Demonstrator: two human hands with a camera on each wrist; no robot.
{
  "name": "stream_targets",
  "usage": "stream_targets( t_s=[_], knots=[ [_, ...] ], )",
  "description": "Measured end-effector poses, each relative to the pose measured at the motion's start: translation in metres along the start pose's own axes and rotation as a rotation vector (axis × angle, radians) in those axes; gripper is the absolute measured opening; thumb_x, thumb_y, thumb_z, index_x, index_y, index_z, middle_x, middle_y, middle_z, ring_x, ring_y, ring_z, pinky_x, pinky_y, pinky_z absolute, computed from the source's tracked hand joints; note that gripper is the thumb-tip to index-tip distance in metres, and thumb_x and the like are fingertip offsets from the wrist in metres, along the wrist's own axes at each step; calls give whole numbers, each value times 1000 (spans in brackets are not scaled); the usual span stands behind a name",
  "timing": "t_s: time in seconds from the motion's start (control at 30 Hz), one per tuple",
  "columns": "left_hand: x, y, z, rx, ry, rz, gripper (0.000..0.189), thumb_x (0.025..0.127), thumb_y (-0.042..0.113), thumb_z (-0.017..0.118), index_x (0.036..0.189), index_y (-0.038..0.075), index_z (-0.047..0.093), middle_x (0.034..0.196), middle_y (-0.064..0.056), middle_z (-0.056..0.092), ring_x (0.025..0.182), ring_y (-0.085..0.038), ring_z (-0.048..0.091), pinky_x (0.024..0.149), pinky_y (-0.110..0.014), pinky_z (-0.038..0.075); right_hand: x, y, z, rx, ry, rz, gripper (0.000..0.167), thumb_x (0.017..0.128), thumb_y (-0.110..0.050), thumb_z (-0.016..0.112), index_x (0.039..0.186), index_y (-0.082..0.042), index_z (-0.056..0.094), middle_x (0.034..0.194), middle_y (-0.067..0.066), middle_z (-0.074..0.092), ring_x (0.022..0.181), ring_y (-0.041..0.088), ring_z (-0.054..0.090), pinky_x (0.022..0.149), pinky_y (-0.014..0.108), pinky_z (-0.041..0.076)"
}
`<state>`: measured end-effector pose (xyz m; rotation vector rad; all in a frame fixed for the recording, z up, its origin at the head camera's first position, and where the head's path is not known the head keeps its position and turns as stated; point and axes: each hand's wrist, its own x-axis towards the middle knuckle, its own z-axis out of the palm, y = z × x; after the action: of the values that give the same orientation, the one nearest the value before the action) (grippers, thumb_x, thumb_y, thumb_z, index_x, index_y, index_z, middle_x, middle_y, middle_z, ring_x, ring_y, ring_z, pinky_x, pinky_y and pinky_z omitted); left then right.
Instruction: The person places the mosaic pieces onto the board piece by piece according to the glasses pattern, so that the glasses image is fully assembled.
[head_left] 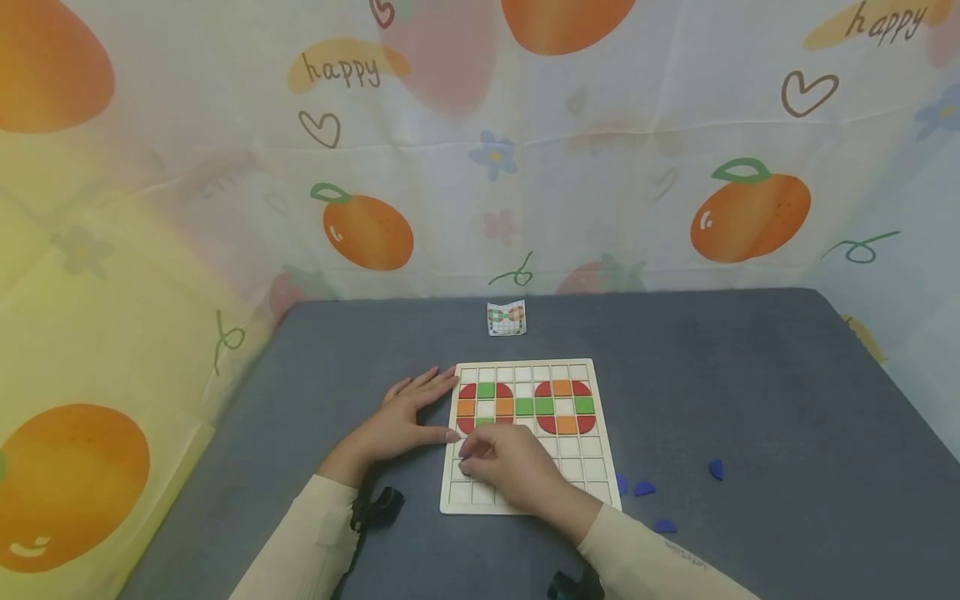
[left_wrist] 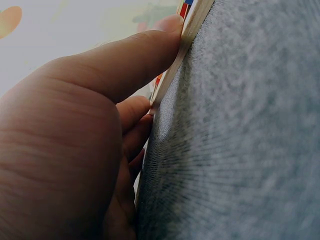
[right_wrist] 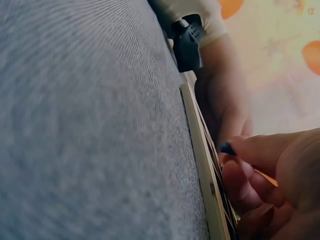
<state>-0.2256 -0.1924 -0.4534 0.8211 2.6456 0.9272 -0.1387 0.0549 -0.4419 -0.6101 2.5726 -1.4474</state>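
A square wooden grid board [head_left: 572,447] lies on the table, with red, green and orange tiles set in its upper rows. My left hand [head_left: 397,423] rests along the board's left edge with fingers fairly straight, the thumb touching the rim in the left wrist view. Over the lower left squares, my right hand [head_left: 517,467] pinches a small blue piece [right_wrist: 227,148] between thumb and fingertips. In the head view that piece is mostly hidden by the fingers. The right forearm crosses the board's lower right corner.
Several blue pieces, one being a half-round piece [head_left: 716,470], lie on the grey table [head_left: 787,400] right of the board. Behind the board stands a small pattern card [head_left: 506,318]. A printed curtain [head_left: 600,183] hangs along the table's far edge.
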Motion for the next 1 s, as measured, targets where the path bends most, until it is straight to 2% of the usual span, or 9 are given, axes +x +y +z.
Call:
stream_targets(
  t_s=[0.17, 0.33, 0.63, 0.83, 1.0],
  knots=[
    [1, 0, 0, 6, 0, -5, 94, 93, 49, 87, 170, 20, 42, 176, 7, 30, 165, -26, 14, 126, -61, 2, 0, 1, 2, -122, 7, -34, 4, 97, -16, 84, 99, -16, 81, 88, -15, 67, 84, 6, 63, 78, 35, 55],
    [1, 0, 0, 5, 1, -7, 93, 93, 49, 86, 170, 19, 43, 176, 6, 30, 165, -27, 15, 126, -62, 2, 0, 3, 2, -155, 2, -43, 7, 97, -18, 85, 102, -16, 81, 90, -14, 64, 84, 6, 61, 79, 35, 54],
    [1, 0, 0, 6, 4, -9, 93, 93, 49, 87, 170, 19, 43, 176, 6, 31, 165, -28, 15, 126, -64, 3, -2, 0, 4, -309, -23, -122, 6, 97, -15, 84, 103, -14, 83, 88, -10, 59, 79, 4, 55, 71, 27, 51],
    [1, 2, 0, 3, 3, -11, 93, 93, 48, 87, 170, 19, 43, 176, 6, 31, 165, -28, 15, 126, -64, 2, -2, 0, 2, -299, -42, -115, 7, 99, -14, 82, 106, -14, 82, 85, -11, 56, 76, 5, 53, 69, 27, 49],
    [-1, 2, 0, 3, 5, -11, 93, 92, 48, 87, 169, 18, 44, 176, 5, 32, 165, -29, 16, 125, -64, 2, -5, 1, -2, -216, -85, -84, 28, 97, -16, 85, 124, -13, 79, 84, -14, 55, 78, 4, 54, 71, 27, 48]
  ],
)
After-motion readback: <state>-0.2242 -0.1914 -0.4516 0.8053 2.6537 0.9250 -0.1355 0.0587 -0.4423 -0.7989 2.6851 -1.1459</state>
